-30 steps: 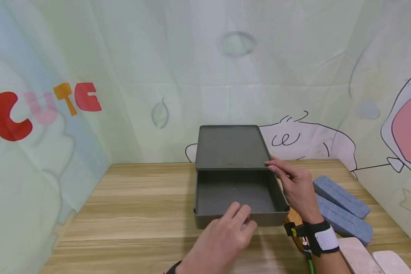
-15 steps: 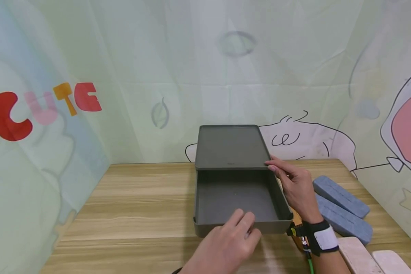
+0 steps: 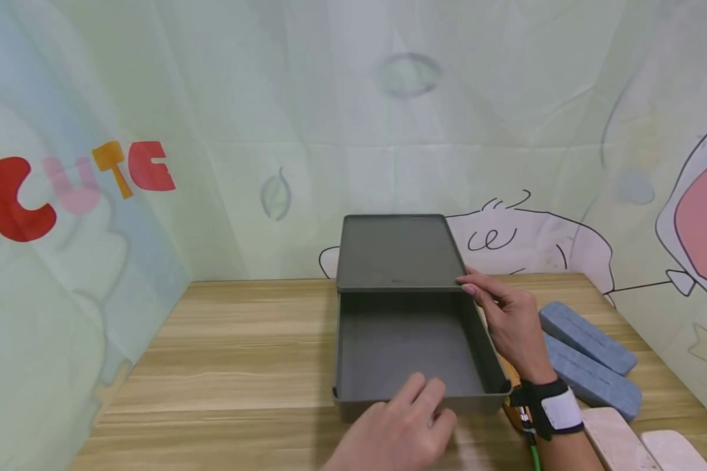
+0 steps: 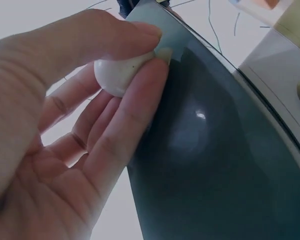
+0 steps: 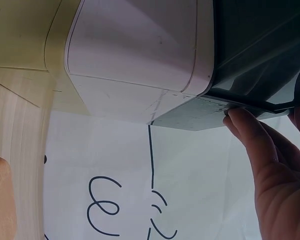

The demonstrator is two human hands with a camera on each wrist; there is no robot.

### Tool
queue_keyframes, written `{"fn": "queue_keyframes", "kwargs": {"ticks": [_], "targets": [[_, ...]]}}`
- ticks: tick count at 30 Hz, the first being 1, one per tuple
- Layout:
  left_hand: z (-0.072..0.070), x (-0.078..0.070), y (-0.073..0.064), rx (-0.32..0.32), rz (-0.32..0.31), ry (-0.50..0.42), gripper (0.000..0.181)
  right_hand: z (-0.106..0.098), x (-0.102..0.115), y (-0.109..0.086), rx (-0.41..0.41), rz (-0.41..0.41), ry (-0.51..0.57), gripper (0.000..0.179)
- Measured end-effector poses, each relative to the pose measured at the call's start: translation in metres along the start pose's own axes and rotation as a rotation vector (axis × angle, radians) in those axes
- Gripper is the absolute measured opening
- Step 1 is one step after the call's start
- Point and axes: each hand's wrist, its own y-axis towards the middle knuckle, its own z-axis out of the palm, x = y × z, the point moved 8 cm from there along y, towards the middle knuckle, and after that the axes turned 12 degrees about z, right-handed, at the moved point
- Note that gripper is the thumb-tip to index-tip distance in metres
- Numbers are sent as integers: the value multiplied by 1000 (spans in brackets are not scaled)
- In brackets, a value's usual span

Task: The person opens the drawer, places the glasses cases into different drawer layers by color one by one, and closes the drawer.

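Observation:
A small stacked drawer cabinet stands on the table, its dark grey top (image 3: 397, 252) facing up in the head view. Its top drawer (image 3: 406, 347) is pulled out, with nothing visible inside. My left hand (image 3: 397, 428) pinches a round white knob (image 4: 119, 75) on the grey drawer front (image 4: 200, 145) between thumb and fingers. The knob itself is hidden behind that hand in the head view. At the cabinet's front right corner, my right hand (image 3: 509, 324) grips the edge, fingertips against the grey upper section (image 5: 190, 112) in the right wrist view.
Below the grey drawer are a white drawer (image 5: 135, 45) and a yellow one (image 5: 20, 35). Blue-grey blocks (image 3: 592, 379) and pale blocks (image 3: 618, 438) lie right of the cabinet. An orange-brown piece (image 5: 0, 200) lies near the right wrist, where a cable (image 3: 533, 448) runs from the black wristband.
The top drawer has slid further out toward me, with my left hand pulling back on its knob. My right hand and the cabinet body have stayed in place.

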Motion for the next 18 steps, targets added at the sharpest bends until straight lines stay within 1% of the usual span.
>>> {"fn": "queue_keyframes", "kwargs": {"ticks": [2,5,9,16,18], "targets": [[0,-2,0,11,3,-19,8,0,0,0,0,5,0,20],[1,-5,-1,48,1,-53,7,0,-1,1,-1,16,-4,20],[2,-6,-1,90,-6,-92,12,0,-1,1,3,24,-2,21],[16,-4,-5,277,-47,-283,35,-1,-1,0,-6,29,-14,25],[18,-4,-6,293,-49,-296,36,-1,-1,-1,-7,31,-29,30]]}}
